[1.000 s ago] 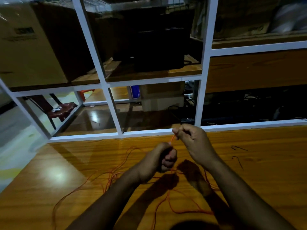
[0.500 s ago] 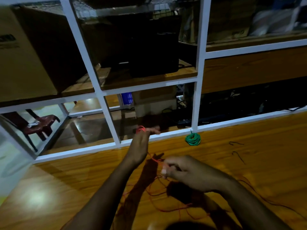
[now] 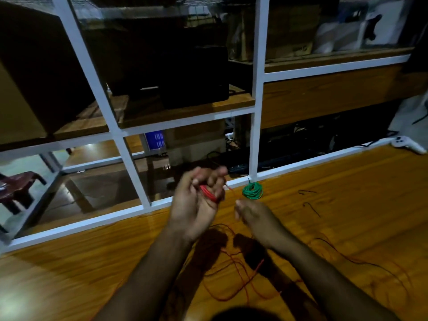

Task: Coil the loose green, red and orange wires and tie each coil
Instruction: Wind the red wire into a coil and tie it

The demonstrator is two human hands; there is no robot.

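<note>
Red-orange thin loose wire [image 3: 234, 274]: slack, tangled loops on the glossy wooden tabletop [image 3: 347, 228], nearest the viewer, between the two forearms; further dim strands trail off right

Right hand [image 3: 257, 218]: low over the table, fingertips drawn together as if pinching the free run of wire; blur and gloom hide the strand itself, so whether anything is held cannot be told

Left hand [image 3: 196, 205]: raised, palm toward the viewer, fingers curled round a small red wire coil [image 3: 209, 193] wound about them; a thin strand runs from it rightward toward the right hand

Green wire coil [image 3: 253, 191]: wound, lying on the table just beyond the right hand, near the white frame; whether tied cannot be told

Two short dark hooked wire pieces [image 3: 311, 208]: loose, right of the green coil

Risk, judged: slack loops near the viewer may snag or knot as wire is drawn in; turns may slip off the left fingers if tension drops; dim light could hide a tangle

Surroundings: white metal shelving frame [image 3: 254, 112] behind the table, cardboard box [image 3: 20, 100] at left, dark boxes on wooden shelves, white handheld controller [image 3: 407, 144] far right, dark red plastic stool [image 3: 18, 188] far left
</note>
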